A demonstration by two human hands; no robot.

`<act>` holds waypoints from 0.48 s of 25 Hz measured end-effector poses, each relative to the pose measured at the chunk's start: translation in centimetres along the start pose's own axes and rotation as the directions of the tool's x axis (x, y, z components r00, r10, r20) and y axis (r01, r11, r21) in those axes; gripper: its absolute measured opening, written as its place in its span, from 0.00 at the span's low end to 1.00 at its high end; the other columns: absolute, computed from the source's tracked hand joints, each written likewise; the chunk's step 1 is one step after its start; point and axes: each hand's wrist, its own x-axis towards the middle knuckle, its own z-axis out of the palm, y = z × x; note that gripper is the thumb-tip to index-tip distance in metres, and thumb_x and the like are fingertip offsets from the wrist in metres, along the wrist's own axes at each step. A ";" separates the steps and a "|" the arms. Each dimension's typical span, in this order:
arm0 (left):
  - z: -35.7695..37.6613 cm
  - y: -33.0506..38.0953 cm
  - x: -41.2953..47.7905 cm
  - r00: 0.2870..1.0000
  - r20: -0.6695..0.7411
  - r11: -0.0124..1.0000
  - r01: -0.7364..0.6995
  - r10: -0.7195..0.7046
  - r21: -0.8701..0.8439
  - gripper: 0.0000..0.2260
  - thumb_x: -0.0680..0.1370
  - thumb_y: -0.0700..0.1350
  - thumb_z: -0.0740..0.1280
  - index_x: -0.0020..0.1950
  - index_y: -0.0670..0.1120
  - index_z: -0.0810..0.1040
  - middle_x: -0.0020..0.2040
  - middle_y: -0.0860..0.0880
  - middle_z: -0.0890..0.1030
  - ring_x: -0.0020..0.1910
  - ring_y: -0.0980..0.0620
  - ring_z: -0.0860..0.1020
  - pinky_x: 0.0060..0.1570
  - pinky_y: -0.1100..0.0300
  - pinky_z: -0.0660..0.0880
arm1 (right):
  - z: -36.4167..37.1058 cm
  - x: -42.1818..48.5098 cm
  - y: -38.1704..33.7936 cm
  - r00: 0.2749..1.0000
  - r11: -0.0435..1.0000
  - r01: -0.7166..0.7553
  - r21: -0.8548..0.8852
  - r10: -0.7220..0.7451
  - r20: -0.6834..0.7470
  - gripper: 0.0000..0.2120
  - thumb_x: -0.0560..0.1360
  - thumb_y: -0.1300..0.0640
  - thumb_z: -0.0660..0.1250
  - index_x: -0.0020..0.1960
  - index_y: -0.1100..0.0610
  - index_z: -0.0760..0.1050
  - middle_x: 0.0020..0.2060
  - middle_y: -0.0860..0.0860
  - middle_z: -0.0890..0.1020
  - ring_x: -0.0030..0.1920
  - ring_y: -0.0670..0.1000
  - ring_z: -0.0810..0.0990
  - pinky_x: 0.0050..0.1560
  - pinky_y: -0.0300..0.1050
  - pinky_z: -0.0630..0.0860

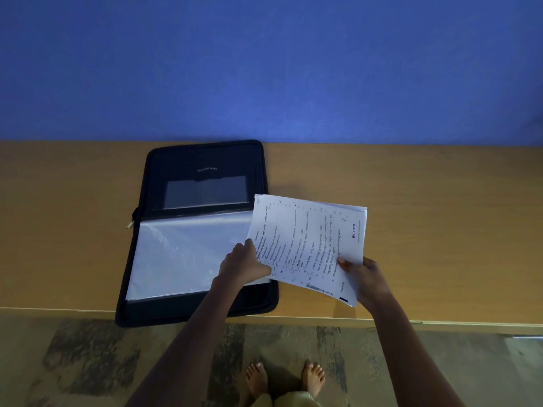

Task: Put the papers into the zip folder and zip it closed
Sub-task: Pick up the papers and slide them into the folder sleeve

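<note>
A black zip folder lies open flat on the wooden table, its near edge hanging slightly over the table's front. Its near half shows clear plastic sleeves; the far half has a small pocket. The zip pull sticks out at the left side. A stack of printed papers is held tilted just above the table, overlapping the folder's right edge. My left hand grips the stack's left edge. At the stack's near right corner, my right hand holds it with the thumb on top.
The wooden table runs along a blue wall. Its front edge crosses the view below the folder. Below it is a mottled floor with bare feet.
</note>
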 end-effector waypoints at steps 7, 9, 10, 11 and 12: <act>-0.4 0.1 1.6 0.966 -0.227 0.983 0.148 -0.120 0.110 0.20 0.75 0.54 0.67 0.59 0.44 0.67 0.51 0.46 0.79 0.49 0.45 0.80 0.39 0.56 0.72 | -1.7 -0.8 2.8 0.995 0.992 -0.098 0.077 0.096 0.028 0.10 0.75 0.65 0.68 0.56 0.64 0.78 0.52 0.62 0.84 0.48 0.63 0.83 0.52 0.65 0.78; 0.0 0.0 3.1 0.964 -0.244 0.982 0.142 -0.109 0.121 0.15 0.75 0.49 0.67 0.56 0.43 0.70 0.50 0.45 0.80 0.48 0.44 0.80 0.40 0.56 0.72 | -1.8 -1.2 3.3 0.994 0.988 -0.101 0.120 0.094 0.060 0.18 0.68 0.61 0.75 0.56 0.65 0.78 0.51 0.62 0.84 0.47 0.63 0.84 0.49 0.63 0.79; 0.0 0.1 3.7 0.962 -0.257 0.983 0.132 -0.096 0.130 0.12 0.75 0.46 0.66 0.55 0.43 0.71 0.50 0.45 0.80 0.48 0.44 0.79 0.40 0.55 0.72 | -1.9 -1.2 3.7 0.992 0.985 -0.112 0.131 0.104 0.066 0.21 0.65 0.59 0.78 0.55 0.66 0.78 0.50 0.62 0.85 0.47 0.63 0.84 0.48 0.63 0.80; -0.1 0.2 4.2 0.959 -0.273 0.982 0.120 -0.077 0.145 0.10 0.75 0.45 0.65 0.54 0.42 0.73 0.50 0.44 0.80 0.48 0.43 0.79 0.41 0.55 0.72 | -2.0 -1.1 4.0 0.992 0.983 -0.115 0.141 0.106 0.070 0.22 0.64 0.59 0.78 0.54 0.65 0.78 0.50 0.62 0.85 0.47 0.63 0.83 0.48 0.63 0.80; -0.2 0.2 4.8 0.956 -0.290 0.981 0.102 -0.051 0.163 0.09 0.75 0.44 0.64 0.53 0.42 0.74 0.50 0.44 0.80 0.49 0.43 0.79 0.42 0.54 0.72 | -2.0 -1.0 4.3 0.992 0.982 -0.113 0.151 0.103 0.068 0.19 0.66 0.61 0.76 0.54 0.65 0.78 0.50 0.62 0.85 0.48 0.63 0.83 0.48 0.63 0.80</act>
